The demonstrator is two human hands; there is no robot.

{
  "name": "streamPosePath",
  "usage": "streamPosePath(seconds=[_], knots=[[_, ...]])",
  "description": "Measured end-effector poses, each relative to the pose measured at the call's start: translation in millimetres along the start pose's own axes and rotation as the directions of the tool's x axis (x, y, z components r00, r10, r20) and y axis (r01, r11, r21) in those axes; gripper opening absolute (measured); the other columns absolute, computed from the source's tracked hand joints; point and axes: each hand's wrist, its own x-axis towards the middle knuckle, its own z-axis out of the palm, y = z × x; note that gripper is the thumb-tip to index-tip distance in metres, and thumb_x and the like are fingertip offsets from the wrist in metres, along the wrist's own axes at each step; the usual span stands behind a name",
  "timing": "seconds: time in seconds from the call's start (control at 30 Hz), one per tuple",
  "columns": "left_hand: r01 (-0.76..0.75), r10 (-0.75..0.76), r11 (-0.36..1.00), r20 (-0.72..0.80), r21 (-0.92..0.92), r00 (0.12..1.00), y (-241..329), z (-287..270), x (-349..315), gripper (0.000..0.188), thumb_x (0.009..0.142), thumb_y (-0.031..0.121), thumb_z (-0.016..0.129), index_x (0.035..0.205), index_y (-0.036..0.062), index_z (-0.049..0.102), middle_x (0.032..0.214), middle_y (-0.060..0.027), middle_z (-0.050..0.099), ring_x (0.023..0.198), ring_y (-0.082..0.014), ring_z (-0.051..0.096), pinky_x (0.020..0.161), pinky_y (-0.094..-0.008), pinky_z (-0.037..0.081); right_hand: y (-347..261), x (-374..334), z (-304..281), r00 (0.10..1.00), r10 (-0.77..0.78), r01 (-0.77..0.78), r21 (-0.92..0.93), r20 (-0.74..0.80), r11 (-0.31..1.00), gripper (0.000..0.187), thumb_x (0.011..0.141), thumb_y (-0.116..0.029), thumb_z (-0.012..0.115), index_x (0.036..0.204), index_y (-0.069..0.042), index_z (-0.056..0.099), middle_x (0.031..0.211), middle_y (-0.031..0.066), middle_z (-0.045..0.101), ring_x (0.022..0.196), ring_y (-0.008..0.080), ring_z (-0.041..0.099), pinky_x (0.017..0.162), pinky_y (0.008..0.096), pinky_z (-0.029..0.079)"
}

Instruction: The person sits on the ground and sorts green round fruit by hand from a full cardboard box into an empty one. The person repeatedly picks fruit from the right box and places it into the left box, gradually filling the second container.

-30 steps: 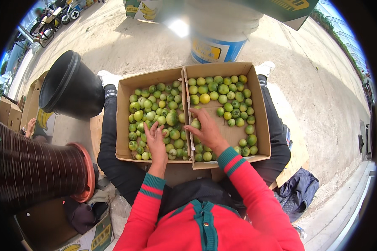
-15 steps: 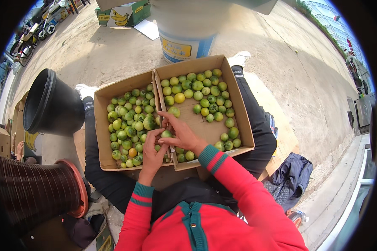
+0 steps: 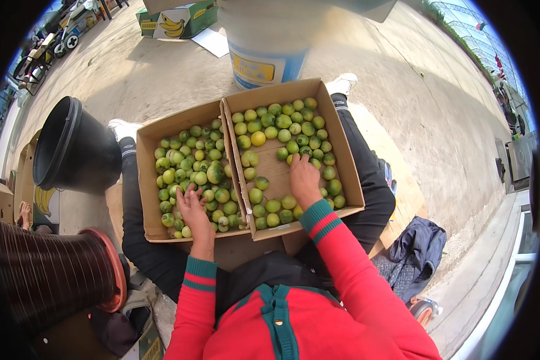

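Two joined shallow cardboard boxes, a left box (image 3: pixel 147 195) and a right box (image 3: pixel 357 180), rest across my legs, holding round green tomatoes. Over the front of the left box is my left hand (image 3: pixel 195 215), fingers apart above the heaped tomatoes (image 3: pixel 186 165) with nothing held. In the right box, my right hand (image 3: pixel 306 181) reaches down into the tomatoes (image 3: pixel 308 129) at its right side, fingers bent and close together. Whatever lies under those fingers is hidden. A yellower tomato (image 3: pixel 258 138) sits near the divider, and bare cardboard shows mid-box.
A black bucket (image 3: pixel 84 150) stands at left, behind a brown ribbed drum-like thing (image 3: pixel 48 270). A white bucket (image 3: pixel 264 54) stands just beyond the boxes. A banana carton (image 3: pixel 177 21) lies farther back. Dark clothing (image 3: pixel 417 252) lies at right. Someone else's hand (image 3: pixel 25 215) shows at far left.
My hands, earlier together around a green tomato at the divider, have parted. The left moved left over its box; the right moved right and farther into the other box.
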Motion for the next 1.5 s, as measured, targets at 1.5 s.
streamPosePath(seconds=[1.5], knots=[[-0.484,0.333,0.799,0.408,0.357,0.850,15.2,10.9,-21.6,0.062,0.090,0.006,0.064,0.147,0.0071,0.038,0.127,-0.0109,0.052,0.101,-0.0171,0.057,0.079,-0.0281,0.050,-39.5,0.6,-37.4,0.838,-0.280,0.522,0.535,-0.469,0.664,0.035,0.084,-0.023,0.069,0.113,-0.006,0.057,0.104,0.0106,0.062,0.096,0.0267,0.060,0.086,0.0401,0.042]])
